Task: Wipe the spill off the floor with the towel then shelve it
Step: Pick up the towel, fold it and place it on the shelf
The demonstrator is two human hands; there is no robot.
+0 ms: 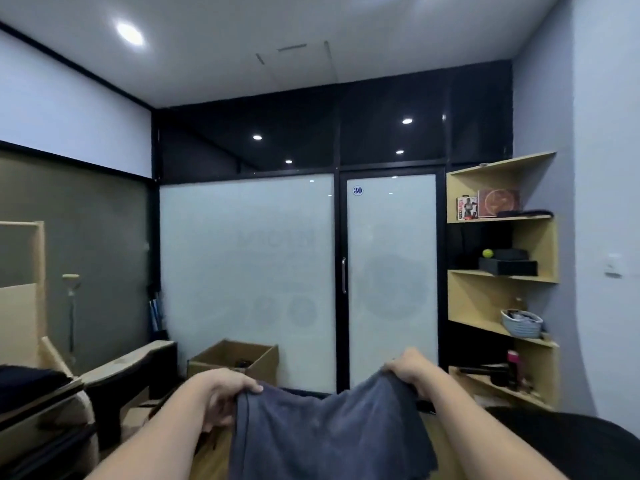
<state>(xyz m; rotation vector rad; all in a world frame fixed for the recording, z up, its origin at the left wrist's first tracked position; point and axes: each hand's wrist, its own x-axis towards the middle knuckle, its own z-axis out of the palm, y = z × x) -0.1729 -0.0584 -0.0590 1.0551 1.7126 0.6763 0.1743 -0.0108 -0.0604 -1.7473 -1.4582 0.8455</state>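
Frosted glass door (391,271), wooden shelf (502,277) at right; left hand (221,393) and right hand (412,372) fingers grip a hanging dark grey-blue towel (322,434)

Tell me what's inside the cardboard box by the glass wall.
Inside the cardboard box, only a small dark object shows near the rim. The front wall and left hand hide the rest.

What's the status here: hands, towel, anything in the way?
Both hands, left and right, grip towel, held up. Shelf ahead right. Nothing between.
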